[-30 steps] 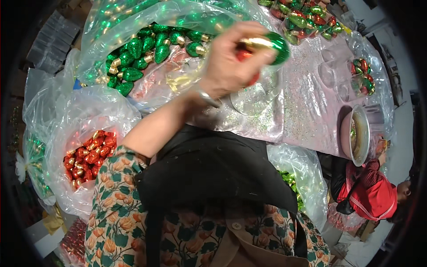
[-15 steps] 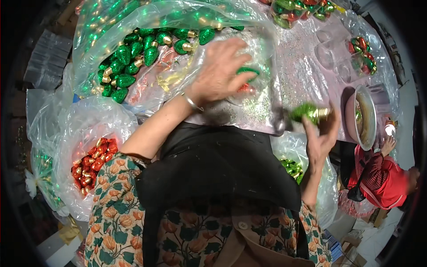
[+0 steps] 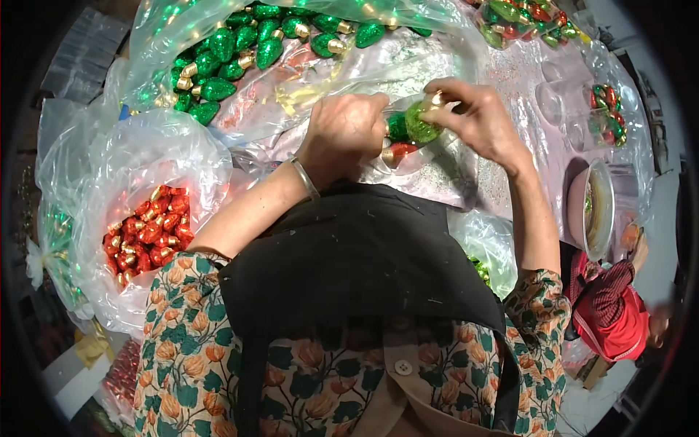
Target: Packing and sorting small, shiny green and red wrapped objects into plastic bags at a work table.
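My right hand (image 3: pixel 482 122) pinches a glittery lime-green bulb ornament (image 3: pixel 422 125) near its gold cap. Close against it are a dark green bulb ornament (image 3: pixel 397 128) and a red bulb ornament (image 3: pixel 402 150), which seem to lie in a see-through plastic container (image 3: pixel 419 151) whose outline is faint. My left hand (image 3: pixel 342 135) is closed at the container's left side, its fingertips partly hidden. Dark green glitter bulbs (image 3: pixel 222 47) with gold caps lie loose beyond my left hand, by a big clear bag (image 3: pixel 156 44).
A clear bag of red bulbs (image 3: pixel 149 229) stands at my left, and another with lime-green ones (image 3: pixel 495 244) at my right. Filled packs (image 3: pixel 608 116) and clear containers (image 3: pixel 555 98) lie at the right of the table. Beyond a basin (image 3: pixel 601 211) sits a person in red (image 3: pixel 615 313).
My right hand has brought the lime-green bulb up and left from the table's near edge to the other two bulbs. My left hand has drawn nearer and its fingers have curled in.
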